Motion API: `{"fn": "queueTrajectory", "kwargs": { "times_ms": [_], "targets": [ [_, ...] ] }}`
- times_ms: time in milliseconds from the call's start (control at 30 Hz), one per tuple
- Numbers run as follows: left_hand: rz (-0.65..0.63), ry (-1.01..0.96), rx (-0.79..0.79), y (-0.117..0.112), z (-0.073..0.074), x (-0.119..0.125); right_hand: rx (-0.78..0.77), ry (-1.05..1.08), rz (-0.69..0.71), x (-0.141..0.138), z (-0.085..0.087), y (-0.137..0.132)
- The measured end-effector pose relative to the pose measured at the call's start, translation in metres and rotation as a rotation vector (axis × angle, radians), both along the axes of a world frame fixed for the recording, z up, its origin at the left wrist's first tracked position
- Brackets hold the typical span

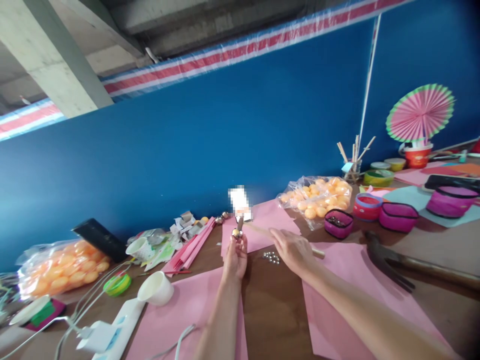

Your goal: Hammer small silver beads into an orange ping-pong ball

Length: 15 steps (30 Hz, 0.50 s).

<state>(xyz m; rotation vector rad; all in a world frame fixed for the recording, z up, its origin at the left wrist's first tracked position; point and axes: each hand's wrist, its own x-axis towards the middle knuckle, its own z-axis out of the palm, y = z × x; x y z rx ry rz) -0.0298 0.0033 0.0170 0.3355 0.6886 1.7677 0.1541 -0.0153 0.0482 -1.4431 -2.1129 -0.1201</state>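
My left hand (235, 257) is raised over the brown table, its fingers closed round a small round metallic thing (236, 233) with a yellowish middle. A dark, narrow upright piece (241, 220) shows just above it; whether the two are joined I cannot tell. My right hand (290, 247) grips a pale wooden stick (318, 253), whose far end points left toward the piece in my left hand. Between my hands lies a small cluster of shiny metal beads (271, 257). Pink paper sheets (337, 270) lie under and beside both forearms.
A hammer (423, 262) lies at right, near magenta pouches (398, 217). Bags of orange balls (318, 197) sit at both sides. Left are a white cup (155, 289), a power strip (122, 327) with cables, and pink paper strips (191, 250). A blue wall (225, 135) stands behind.
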Motion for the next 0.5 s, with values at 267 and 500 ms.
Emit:
{"fn": "queueTrajectory", "kwargs": {
  "times_ms": [267, 500],
  "targets": [
    [-0.022, -0.027, -0.022, 0.0004, -0.0013, -0.0021, 0.009, -0.005, 0.008, 0.0007, -0.0002, 0.0002],
    [-0.068, -0.017, -0.011, 0.0009, -0.0039, -0.0034, 0.049, -0.006, -0.011, -0.0005, -0.0008, 0.0002]
  ]
}}
